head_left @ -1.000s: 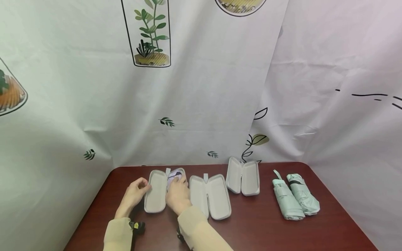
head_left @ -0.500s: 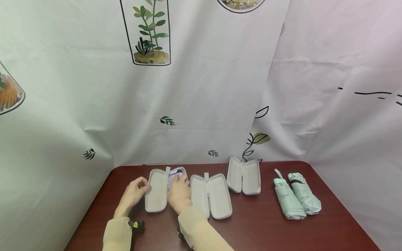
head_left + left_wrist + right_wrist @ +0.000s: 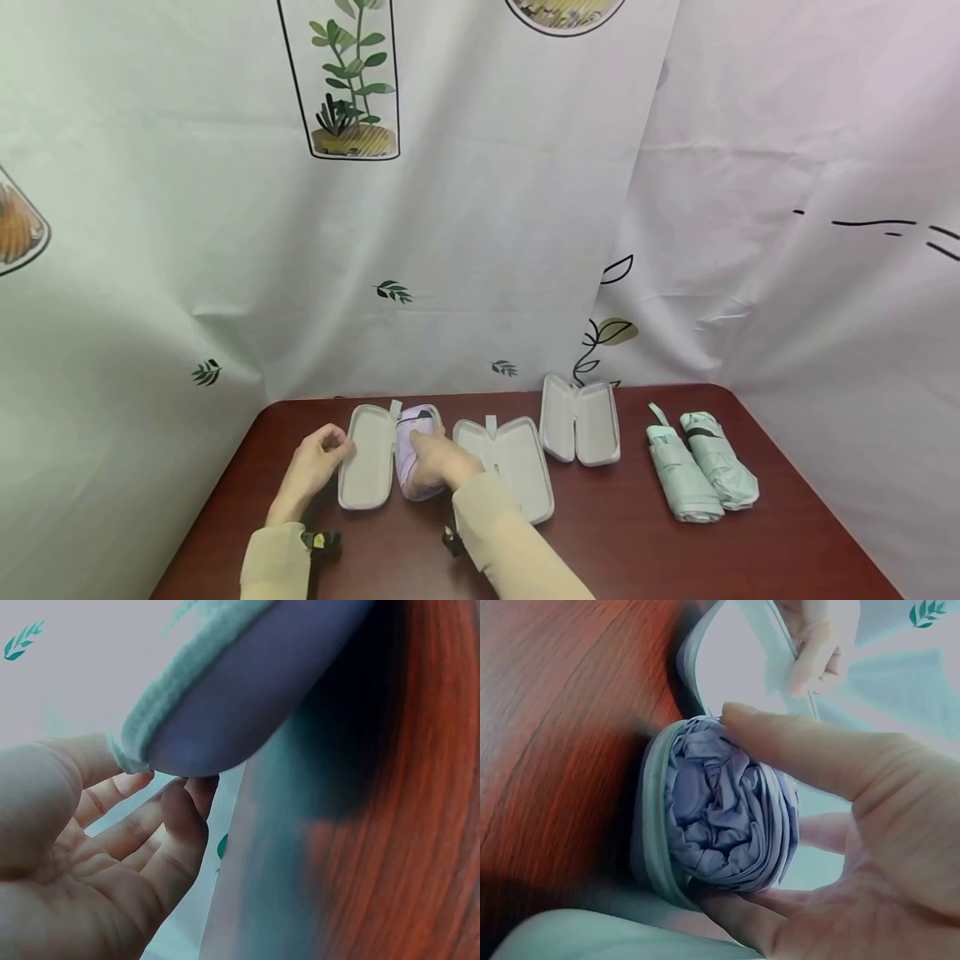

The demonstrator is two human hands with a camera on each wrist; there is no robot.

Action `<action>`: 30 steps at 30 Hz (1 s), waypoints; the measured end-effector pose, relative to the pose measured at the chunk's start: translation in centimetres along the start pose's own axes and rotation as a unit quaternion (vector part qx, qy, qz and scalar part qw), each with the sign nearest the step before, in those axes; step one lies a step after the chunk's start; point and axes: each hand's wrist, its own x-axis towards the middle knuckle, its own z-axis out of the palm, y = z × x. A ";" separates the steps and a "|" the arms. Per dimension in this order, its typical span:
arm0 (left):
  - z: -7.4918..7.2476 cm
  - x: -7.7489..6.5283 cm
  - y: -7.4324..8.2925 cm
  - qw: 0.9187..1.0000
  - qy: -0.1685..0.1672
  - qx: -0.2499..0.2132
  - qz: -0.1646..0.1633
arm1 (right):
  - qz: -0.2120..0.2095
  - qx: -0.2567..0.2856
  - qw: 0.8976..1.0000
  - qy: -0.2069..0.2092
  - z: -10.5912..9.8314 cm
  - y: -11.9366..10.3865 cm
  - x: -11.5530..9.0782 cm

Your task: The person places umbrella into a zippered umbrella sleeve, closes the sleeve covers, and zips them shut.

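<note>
At the left of the table, an open pale hard-shell case (image 3: 367, 462) lies with its two halves spread. A folded lavender umbrella (image 3: 406, 446) sits in its right half, gathered fabric end toward the right wrist camera. My right hand (image 3: 441, 461) holds this umbrella, thumb on one side and fingers round the other, as the right wrist view shows. My left hand (image 3: 313, 462) pinches the outer edge of the case's left half; in the left wrist view the thumb is at the rim and the fingers are at the lavender outer shell (image 3: 247, 712).
A second open case (image 3: 525, 471) lies right beside my right forearm, partly covered by it. Behind it stands a third open case (image 3: 597, 425). Two folded mint-green umbrellas (image 3: 682, 475) (image 3: 720, 462) lie at the right of the table (image 3: 615, 542). A printed cloth (image 3: 480, 233) hangs behind.
My right hand has shifted slightly right and turned, so more of the lavender umbrella shows in the case. My left hand keeps its place at the case's edge.
</note>
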 end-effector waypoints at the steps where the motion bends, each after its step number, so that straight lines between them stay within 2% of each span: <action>1: 0.0 0.0 0.0 1.000 0.000 -0.001 0.000 | -0.003 -0.007 1.000 -0.001 0.0 0.0 -0.1; 6: 0.0 0.0 -0.1 1.000 -0.001 -0.005 0.003 | -0.023 -0.071 0.997 0.030 0.3 -0.4 -0.5; 11: -0.1 0.2 -0.1 1.000 0.000 -0.011 0.004 | -0.023 -0.124 0.991 0.050 0.7 -0.8 -0.5; 23: 0.0 -0.2 -0.2 1.000 0.005 -0.008 -0.004 | 0.005 -0.120 0.990 0.075 1.7 -1.2 -0.6; 30: -0.1 0.0 0.0 1.000 0.014 -0.016 -0.006 | 0.004 -0.126 0.989 0.077 1.9 -1.2 -0.2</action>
